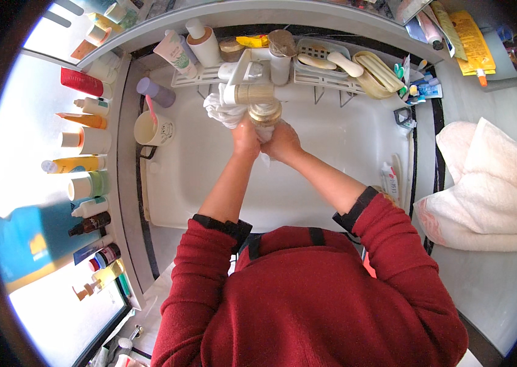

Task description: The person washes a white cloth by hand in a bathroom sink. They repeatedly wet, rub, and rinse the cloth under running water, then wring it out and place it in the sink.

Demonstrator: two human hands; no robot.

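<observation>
Both my hands are together below the faucet (254, 94) at the back of a white sink (286, 197). A wet white cloth (224, 108) is bunched between them and hangs up to the left of the faucet head. My left hand (246, 137) grips the cloth from the left side. On the right, my right hand (282, 141) closes round the cloth's lower part, just under the round faucet outlet, which hides some of the fingers. A small end of cloth sticks out below the hands.
A white cup (154, 128) with a pink toothbrush and a purple bottle (156, 91) stand at the sink's left. Racks with bottles and a soap box (377, 75) line the back. A toothpaste tube (389, 183) lies right; a towel (492, 192) lies on the counter.
</observation>
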